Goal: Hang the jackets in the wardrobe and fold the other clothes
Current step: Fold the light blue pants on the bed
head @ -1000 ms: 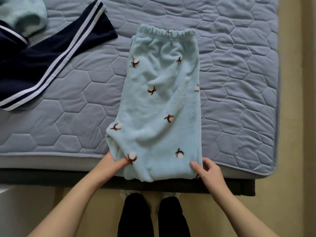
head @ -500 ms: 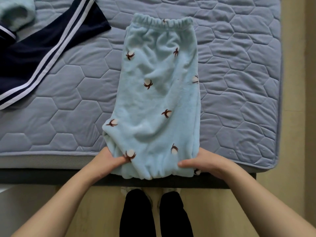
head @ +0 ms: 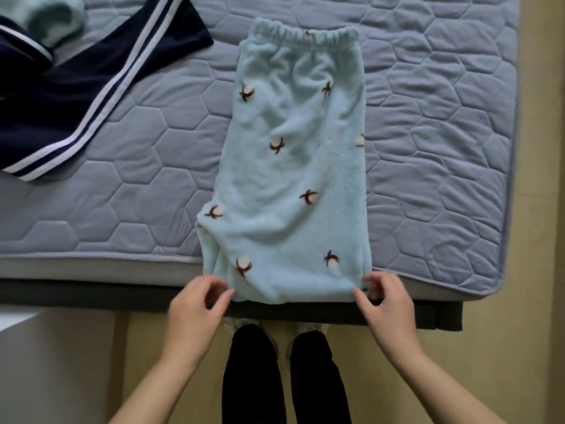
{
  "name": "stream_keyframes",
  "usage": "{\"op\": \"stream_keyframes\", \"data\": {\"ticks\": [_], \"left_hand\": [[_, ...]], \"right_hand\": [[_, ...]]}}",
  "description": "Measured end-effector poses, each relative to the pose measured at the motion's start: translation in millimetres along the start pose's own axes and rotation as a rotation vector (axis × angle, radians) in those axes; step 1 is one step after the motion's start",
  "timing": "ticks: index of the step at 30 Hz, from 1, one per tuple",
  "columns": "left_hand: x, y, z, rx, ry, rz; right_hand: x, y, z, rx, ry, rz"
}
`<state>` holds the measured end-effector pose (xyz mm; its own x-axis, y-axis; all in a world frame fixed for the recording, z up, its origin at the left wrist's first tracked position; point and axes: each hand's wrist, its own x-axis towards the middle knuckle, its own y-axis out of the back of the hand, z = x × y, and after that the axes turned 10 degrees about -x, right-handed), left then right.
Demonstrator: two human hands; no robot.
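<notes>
Light blue fleece pants (head: pixel 293 179) with a brown-and-white cotton print lie folded lengthwise on the bed, elastic waistband at the far end and the fold hanging slightly over the near mattress edge. My left hand (head: pixel 197 310) is at the lower left corner with its fingers apart, the thumb tip just touching the fabric. At the lower right corner my right hand (head: pixel 386 304) is also spread, fingertips at the edge. Neither hand closes on the cloth.
The grey-blue quilted mattress (head: pixel 428 148) ends at right beside a beige floor. A navy garment with white stripes (head: pixel 70 102) lies at the upper left, with a pale green fleece piece (head: pixel 46 16) on it. My legs stand below the bed frame (head: pixel 91 292).
Both hands lay on the pants' near edge half a second ago; they have since pulled back off the fabric to its corners with fingers spread. The pants lie flatter.
</notes>
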<state>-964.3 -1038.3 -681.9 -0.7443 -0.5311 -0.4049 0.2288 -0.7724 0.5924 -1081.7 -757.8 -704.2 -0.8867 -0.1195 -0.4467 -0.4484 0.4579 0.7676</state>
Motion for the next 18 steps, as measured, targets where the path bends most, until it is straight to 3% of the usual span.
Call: {"op": "stream_keyframes", "data": {"ticks": [3,6,10,18], "left_hand": [[2.0,-15.2,5.2,-0.040,0.188,-0.061],[14.3,-23.2,6.5,-0.031,0.261,-0.087],[10.3,3.1,-19.1,-0.293,0.261,-0.041],[9.6,4.9,-30.3,-0.456,0.295,-0.307]], "right_hand": [[-7.0,-14.5,-10.7,0.087,-0.191,-0.107],[-2.1,-20.9,-15.1,0.190,-0.319,-0.157],[1.2,-3.4,2.3,0.434,-0.257,-0.250],[4.1,-0.6,17.3,0.447,-0.187,-0.445]]}}
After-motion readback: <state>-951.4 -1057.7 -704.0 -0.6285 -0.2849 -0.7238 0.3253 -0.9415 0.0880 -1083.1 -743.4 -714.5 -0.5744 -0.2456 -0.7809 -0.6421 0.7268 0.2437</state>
